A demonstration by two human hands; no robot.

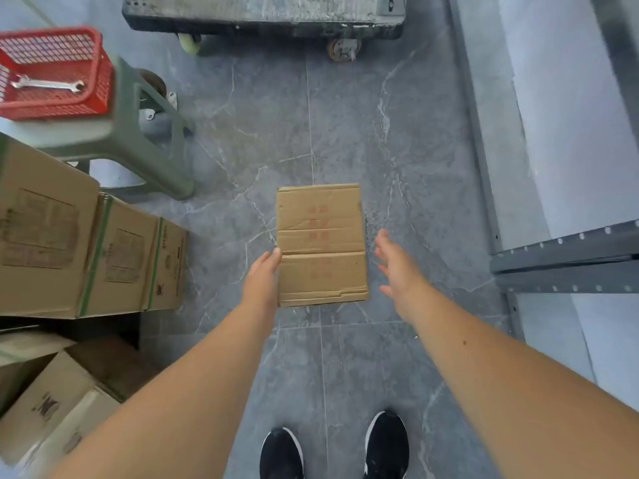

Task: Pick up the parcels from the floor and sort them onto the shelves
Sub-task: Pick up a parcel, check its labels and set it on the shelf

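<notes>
A small brown cardboard parcel (321, 243) with faint red print lies on the grey tiled floor in front of my feet. My left hand (262, 278) rests against its left edge, fingers straight along the side. My right hand (394, 267) hovers a short way off its right edge, fingers spread, touching nothing. Neither hand grips the parcel. The grey metal shelf (567, 257) stands at the right, its lower boards bare.
Stacked large cartons (86, 250) line the left side, with more cartons (52, 402) at the lower left. A green stool (145, 133) carries a red basket (58, 70) holding a wrench. A wheeled platform cart (262, 15) blocks the far end.
</notes>
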